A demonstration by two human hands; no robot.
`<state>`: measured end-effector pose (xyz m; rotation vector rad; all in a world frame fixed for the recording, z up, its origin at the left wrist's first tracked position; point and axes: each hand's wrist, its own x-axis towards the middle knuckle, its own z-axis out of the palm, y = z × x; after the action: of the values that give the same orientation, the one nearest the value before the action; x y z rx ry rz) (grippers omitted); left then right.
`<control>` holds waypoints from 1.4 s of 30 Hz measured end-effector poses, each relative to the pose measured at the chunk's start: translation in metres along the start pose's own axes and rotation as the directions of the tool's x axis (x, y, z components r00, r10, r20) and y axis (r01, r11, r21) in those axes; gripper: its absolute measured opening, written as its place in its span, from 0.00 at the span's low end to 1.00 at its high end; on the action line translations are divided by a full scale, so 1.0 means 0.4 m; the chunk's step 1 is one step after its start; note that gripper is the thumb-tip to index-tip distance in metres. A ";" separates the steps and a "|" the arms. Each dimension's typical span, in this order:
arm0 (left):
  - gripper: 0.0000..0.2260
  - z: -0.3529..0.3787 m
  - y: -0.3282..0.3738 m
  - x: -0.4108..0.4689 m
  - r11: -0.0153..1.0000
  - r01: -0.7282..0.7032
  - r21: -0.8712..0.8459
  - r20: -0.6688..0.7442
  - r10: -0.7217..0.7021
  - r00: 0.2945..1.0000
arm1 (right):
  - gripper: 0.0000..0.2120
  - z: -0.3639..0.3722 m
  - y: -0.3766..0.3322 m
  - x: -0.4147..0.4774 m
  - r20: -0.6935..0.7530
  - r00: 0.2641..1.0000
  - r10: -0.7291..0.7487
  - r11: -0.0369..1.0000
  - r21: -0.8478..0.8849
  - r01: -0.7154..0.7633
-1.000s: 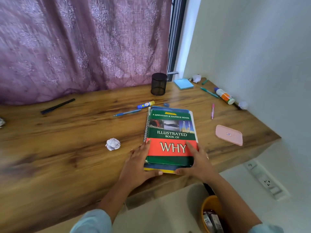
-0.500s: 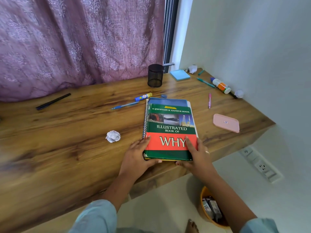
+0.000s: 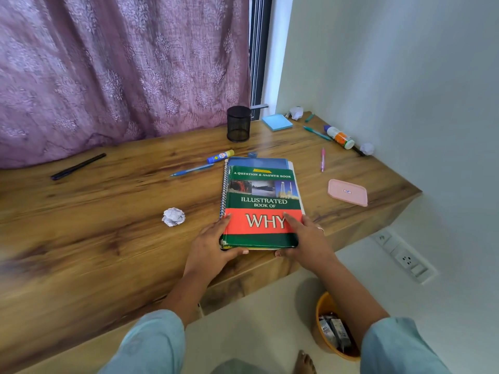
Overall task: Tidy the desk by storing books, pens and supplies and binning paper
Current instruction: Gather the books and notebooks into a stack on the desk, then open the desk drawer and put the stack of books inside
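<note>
A stack of books (image 3: 263, 198), topped by a green and red "WHY" book over a spiral notebook, lies near the front edge of the wooden desk (image 3: 108, 238). My left hand (image 3: 213, 247) grips the stack's near left corner, thumb under the front edge. My right hand (image 3: 305, 238) grips the near right corner, fingers on the cover. A crumpled paper ball (image 3: 173, 216) lies left of the stack. Behind it lie a blue pen (image 3: 191, 170), a glue stick (image 3: 220, 156) and a black mesh pen cup (image 3: 238, 123).
A black pen (image 3: 78, 166) lies far left. On the right are a pink pen (image 3: 322, 159), pink case (image 3: 347, 192), teal pen (image 3: 316, 133), glue bottle (image 3: 339, 136), blue sticky notes (image 3: 276, 122) and two paper balls (image 3: 297, 112). An orange bin (image 3: 328, 309) stands below.
Both hands have stayed on the stack's near corners while the stack slid a little further onto the desk and squared up. The camera has tilted down slightly.
</note>
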<state>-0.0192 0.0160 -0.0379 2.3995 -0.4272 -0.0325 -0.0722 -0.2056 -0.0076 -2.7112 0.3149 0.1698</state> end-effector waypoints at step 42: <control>0.59 0.017 -0.032 -0.071 0.813 0.007 0.582 0.144 -0.112 0.983 | 0.40 0.372 0.035 -0.011 0.597 0.748 0.290 -0.489 0.764 -0.420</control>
<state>-0.0432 0.0297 -0.0537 3.0345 -0.4942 -0.1613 -0.0908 -0.1569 -0.1479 -0.6059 0.9243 0.1122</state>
